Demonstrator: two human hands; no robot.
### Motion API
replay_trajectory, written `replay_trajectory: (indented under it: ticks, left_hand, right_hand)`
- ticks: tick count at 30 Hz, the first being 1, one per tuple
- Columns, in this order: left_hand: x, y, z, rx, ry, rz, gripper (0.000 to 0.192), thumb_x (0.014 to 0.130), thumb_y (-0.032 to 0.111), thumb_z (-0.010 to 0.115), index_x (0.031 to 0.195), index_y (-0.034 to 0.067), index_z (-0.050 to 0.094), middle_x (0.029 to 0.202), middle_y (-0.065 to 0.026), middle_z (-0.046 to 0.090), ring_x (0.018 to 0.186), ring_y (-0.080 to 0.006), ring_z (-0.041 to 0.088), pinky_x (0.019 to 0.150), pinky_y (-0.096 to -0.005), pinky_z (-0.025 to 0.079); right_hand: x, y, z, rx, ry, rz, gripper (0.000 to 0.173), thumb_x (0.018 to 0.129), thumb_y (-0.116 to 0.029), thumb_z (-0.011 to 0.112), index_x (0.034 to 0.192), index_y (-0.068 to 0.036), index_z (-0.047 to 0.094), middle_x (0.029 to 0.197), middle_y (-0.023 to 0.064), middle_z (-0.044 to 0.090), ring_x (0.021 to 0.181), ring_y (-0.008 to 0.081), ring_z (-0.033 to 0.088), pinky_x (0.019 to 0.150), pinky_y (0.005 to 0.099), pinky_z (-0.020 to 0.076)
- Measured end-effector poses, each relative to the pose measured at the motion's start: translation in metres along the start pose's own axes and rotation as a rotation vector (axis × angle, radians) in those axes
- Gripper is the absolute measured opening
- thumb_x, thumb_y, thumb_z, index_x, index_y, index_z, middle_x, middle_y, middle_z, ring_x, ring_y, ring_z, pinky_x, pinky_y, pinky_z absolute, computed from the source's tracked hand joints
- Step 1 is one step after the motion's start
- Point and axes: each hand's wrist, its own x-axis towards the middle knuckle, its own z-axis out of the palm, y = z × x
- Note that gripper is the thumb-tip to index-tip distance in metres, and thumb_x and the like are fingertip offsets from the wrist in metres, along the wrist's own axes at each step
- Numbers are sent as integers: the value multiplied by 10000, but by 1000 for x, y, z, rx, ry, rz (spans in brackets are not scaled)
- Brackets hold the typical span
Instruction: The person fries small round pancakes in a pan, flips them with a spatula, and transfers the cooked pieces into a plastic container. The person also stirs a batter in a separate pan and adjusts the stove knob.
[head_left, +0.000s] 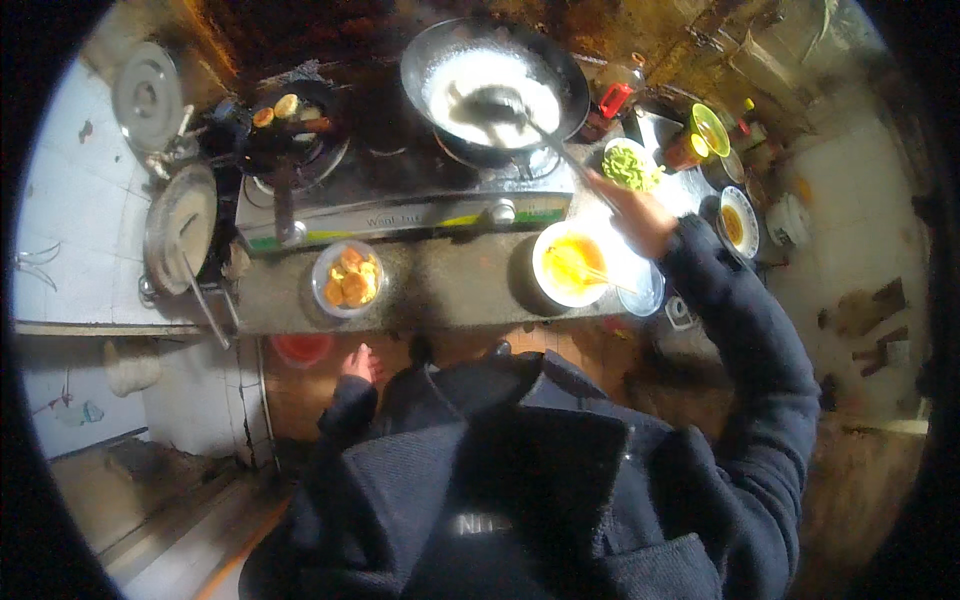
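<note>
My right hand (637, 217) grips the long handle of a ladle or cooking spatula (562, 146). Its dark head rests in the large wok (416, 71) on the right burner, amid bright, whitish contents (457, 86) whose detail is lost in glare. Low beside the counter's front edge hangs my left hand (362, 365), with nothing seen in it and its fingers loosely apart. Between the hands, a white bowl (541, 281) of yellow-orange liquid, likely beaten egg, stands on the counter with chopsticks (592, 275) in it. A clear tub (319, 289) holds browned, round fried pieces.
A smaller pan (251, 154) with several pieces sits on the left burner of the gas stove (337, 221). Chopped greens (628, 165) fill a bowl at right, near a red-handled container (616, 99). A pot (154, 255) with a protruding utensil handle (206, 307) stands left.
</note>
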Motion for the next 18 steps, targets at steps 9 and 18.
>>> replay_trajectory:
  ticks: [9, 18]
  left_hand:
    - [17, -6, -5, -45, -22, -27, 462, 948, 446, 559, 1143, 28, 534, 878, -133, 637, 741, -281, 635, 622, -421, 523]
    - [-19, 16, 11, 143, -48, 112, 471, 936, 459, 564, 1029, -1, 606, 830, -129, 641, 721, -252, 633, 624, -364, 509]
  right_hand:
    - [-10, 4, -12, -469, 273, -479, 690, 744, 64, 465, 1413, -101, 446, 1131, 286, 619, 1025, 412, 626, 889, 450, 503]
    - [-6, -75, -13, 43, -154, 181, 754, 732, 103, 411, 1459, -96, 400, 1352, 198, 549, 1214, 219, 543, 982, 309, 441]
